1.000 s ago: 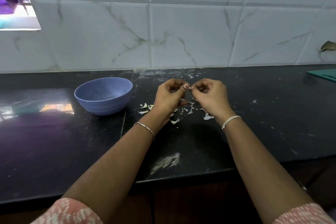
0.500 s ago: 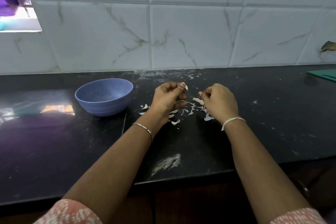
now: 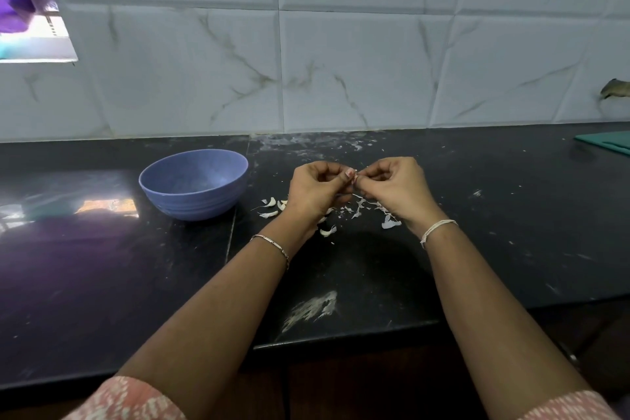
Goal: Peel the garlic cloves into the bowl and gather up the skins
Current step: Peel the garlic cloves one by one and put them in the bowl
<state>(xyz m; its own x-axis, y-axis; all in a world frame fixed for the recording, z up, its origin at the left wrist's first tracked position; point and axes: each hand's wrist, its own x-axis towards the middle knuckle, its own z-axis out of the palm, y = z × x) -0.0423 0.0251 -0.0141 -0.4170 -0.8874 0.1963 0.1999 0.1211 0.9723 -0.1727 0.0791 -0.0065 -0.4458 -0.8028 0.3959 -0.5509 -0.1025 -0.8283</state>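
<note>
– At the left end of the black counter (image 3: 102, 266), what do we see first?

– We see a blue bowl (image 3: 191, 203), upright with its mouth up, well apart from both hands.

– And just right of it?

– We count a few loose cloves (image 3: 269, 203) lying on the counter between the bowl and the left wrist. One of them (image 3: 269, 214) lies with its long axis roughly left to right. Another (image 3: 328, 231), curved, sits nearer us, beside the wrist with the thin bracelet (image 3: 272, 245).

– What is the left hand (image 3: 315, 193) doing?

– We see its fingers curled, thumb and fingertips pinching a garlic clove (image 3: 354, 177) held above the counter.

– Which way does that clove point?

– We cannot tell; only a small pale tip shows between the fingertips.

– And the right hand (image 3: 395, 187)?

– We see it curled too, its fingertips meeting the left hand's and pinching the same clove. A white thread (image 3: 438, 226) circles that wrist.

– What lies below them?

– We see torn skins (image 3: 361, 208) scattered on the counter under both hands, the largest flake (image 3: 390, 223) beside the right wrist.

– Farther right?

– We see the corner of a teal board (image 3: 606, 143) at the frame's edge.
</note>
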